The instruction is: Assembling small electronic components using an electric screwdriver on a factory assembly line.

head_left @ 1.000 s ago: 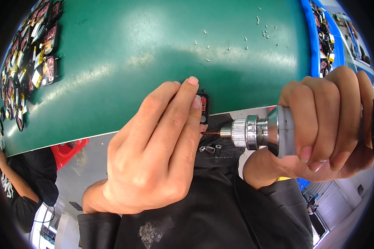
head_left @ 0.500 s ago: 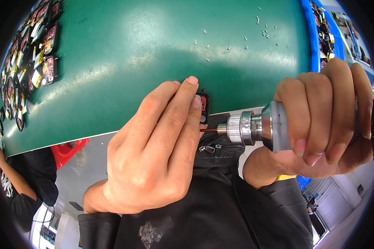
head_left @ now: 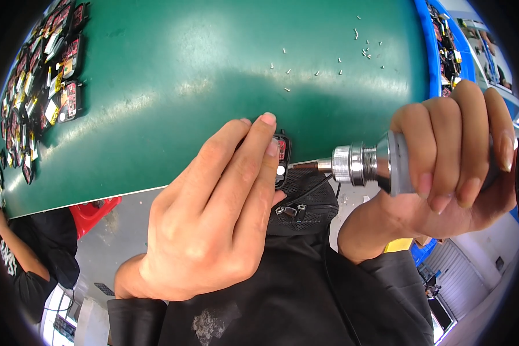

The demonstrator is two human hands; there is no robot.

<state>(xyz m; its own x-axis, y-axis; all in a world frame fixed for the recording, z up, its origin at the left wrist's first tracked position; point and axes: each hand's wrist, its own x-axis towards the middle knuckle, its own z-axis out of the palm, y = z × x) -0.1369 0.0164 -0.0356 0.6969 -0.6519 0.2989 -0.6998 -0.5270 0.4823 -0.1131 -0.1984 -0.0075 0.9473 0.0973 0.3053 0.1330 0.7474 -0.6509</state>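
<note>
My left hand point(head_left: 210, 213) is closed on a small black case point(head_left: 284, 151) at the near edge of the green table. A red circuit board and a round white part show inside the case; its left side is hidden under my fingers. On the right, my right hand point(head_left: 455, 158) is wrapped round the grey body of an electric screwdriver point(head_left: 352, 165). It lies nearly level, its thin dark bit pointing left, the tip close beside the case's lower right edge. Whether the tip touches the case I cannot tell.
Small loose screws point(head_left: 366, 53) lie scattered over the far right of the green table point(head_left: 155, 115). Many similar open cases point(head_left: 69, 101) are heaped at the left. A blue bin point(head_left: 434, 63) holds more at the right. At the lower left sits a person point(head_left: 29, 254) beside a red plastic item point(head_left: 98, 207).
The screwdriver has shifted slightly right and up, its bit tip moving from below the case to beside its lower edge. The white round part now shows more fully. My left hand keeps its hold.
</note>
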